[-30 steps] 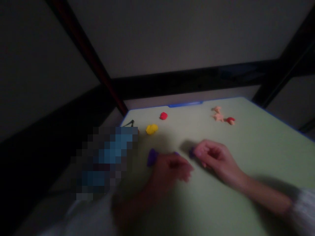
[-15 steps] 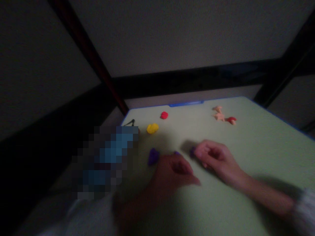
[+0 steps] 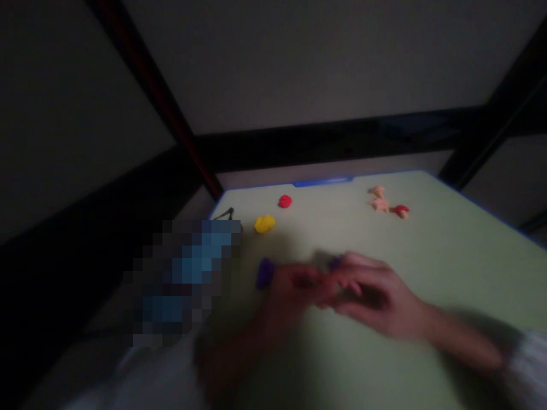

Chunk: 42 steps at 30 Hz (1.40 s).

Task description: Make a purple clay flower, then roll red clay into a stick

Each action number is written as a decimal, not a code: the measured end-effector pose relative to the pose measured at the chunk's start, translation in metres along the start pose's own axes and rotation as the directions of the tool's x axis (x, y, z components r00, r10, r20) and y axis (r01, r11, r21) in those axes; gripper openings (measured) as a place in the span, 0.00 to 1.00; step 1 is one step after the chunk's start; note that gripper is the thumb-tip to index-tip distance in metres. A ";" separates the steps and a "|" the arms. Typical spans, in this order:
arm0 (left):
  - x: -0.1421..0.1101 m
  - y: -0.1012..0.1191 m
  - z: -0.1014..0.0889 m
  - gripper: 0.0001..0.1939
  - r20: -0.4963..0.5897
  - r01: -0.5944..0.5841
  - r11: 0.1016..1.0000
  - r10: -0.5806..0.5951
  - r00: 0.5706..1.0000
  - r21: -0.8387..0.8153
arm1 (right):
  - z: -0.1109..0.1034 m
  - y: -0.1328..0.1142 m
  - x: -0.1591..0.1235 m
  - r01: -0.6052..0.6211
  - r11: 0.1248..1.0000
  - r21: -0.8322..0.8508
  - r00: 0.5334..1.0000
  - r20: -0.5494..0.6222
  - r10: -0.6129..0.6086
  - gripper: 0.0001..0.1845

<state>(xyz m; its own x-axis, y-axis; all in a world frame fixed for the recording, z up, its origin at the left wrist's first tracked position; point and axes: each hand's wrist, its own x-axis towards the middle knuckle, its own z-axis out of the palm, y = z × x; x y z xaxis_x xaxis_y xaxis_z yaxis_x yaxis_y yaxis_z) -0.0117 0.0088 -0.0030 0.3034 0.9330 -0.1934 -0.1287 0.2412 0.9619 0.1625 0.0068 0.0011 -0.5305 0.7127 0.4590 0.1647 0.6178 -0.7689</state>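
Dim light covers the green table (image 3: 448, 245). Left hand (image 3: 294, 287) and right hand (image 3: 380, 296) seem to touch; I can't tell if they hold anything. One purple lump (image 3: 265, 274) sits beside the left. Soft pinches seem best.

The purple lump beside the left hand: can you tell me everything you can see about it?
The purple lump is small and dark, with an uneven outline. It looks soft, like modelling clay, though blur hides finer detail. It lies on the pale green table, nearer the camera than the yellow lump. Its right edge meets the left hand in this view; whether they touch, I can't tell.
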 end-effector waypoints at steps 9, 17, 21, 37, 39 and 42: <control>0.000 -0.001 0.001 0.11 0.064 -0.107 0.993 0.104 0.993 0.046 | 0.006 -0.006 0.000 0.062 0.994 -0.088 0.998 0.014 -0.061 0.10; -0.001 0.002 0.002 0.14 -0.008 -0.042 0.998 0.042 0.999 0.040 | 0.002 -0.007 -0.003 -0.054 0.989 -0.134 0.998 -0.019 0.052 0.21; 0.000 0.000 0.001 0.16 -0.024 -0.046 0.998 0.047 0.999 0.037 | 0.003 -0.007 0.000 -0.046 0.998 -0.041 0.998 -0.046 0.044 0.13; 0.000 0.001 0.003 0.17 -0.082 -0.041 0.998 0.037 0.996 -0.048 | 0.001 -0.003 0.001 -0.112 0.993 0.042 0.974 -0.194 0.118 0.14; 0.000 0.001 0.002 0.16 -0.078 -0.041 0.997 0.036 0.996 -0.066 | 0.002 0.000 0.002 -0.080 0.996 0.025 0.965 -0.247 0.084 0.09; 0.001 0.000 0.001 0.17 -0.068 -0.029 0.998 0.025 0.997 -0.057 | 0.003 0.001 0.004 -0.076 0.995 0.069 0.962 -0.258 0.091 0.02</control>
<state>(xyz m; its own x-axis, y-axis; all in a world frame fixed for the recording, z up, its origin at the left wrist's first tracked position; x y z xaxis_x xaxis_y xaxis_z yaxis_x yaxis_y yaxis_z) -0.0101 0.0093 -0.0028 0.2351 0.9547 -0.1824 -0.1911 0.2294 0.9544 0.1587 0.0093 0.0005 -0.2803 0.8277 0.4862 0.1465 0.5374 -0.8305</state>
